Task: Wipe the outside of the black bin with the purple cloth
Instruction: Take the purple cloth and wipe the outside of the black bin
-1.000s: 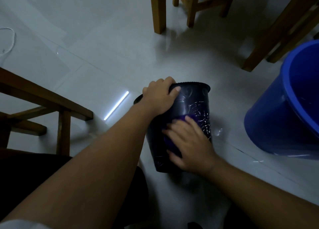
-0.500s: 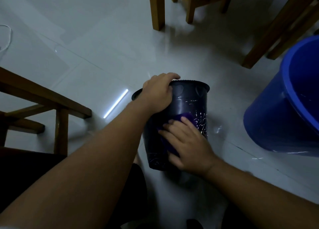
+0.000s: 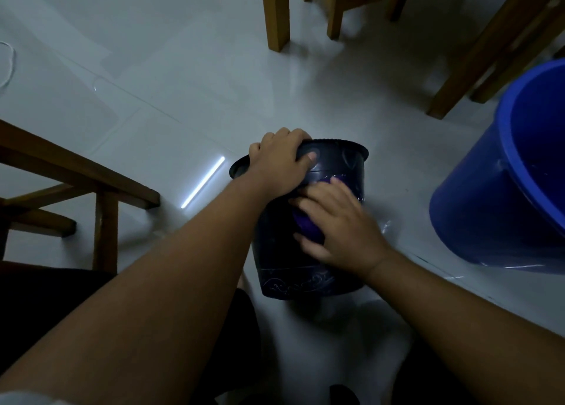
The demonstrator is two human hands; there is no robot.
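A person crouches over a black bin (image 3: pixel 308 270) standing on a pale tiled floor (image 3: pixel 183 68). The left hand (image 3: pixel 279 163) clamps the bin's rim, fingers curled over the top edge and thumb on the outer wall. The right hand (image 3: pixel 339 226) lies flat with fingers spread, pressing a purple cloth (image 3: pixel 305 226) against the bin's near side, just below the rim. A large blue bucket (image 3: pixel 489 209) stands near on the right. Wooden furniture legs (image 3: pixel 278 13) rise beyond, and a wooden frame (image 3: pixel 76 172) sits to the left.
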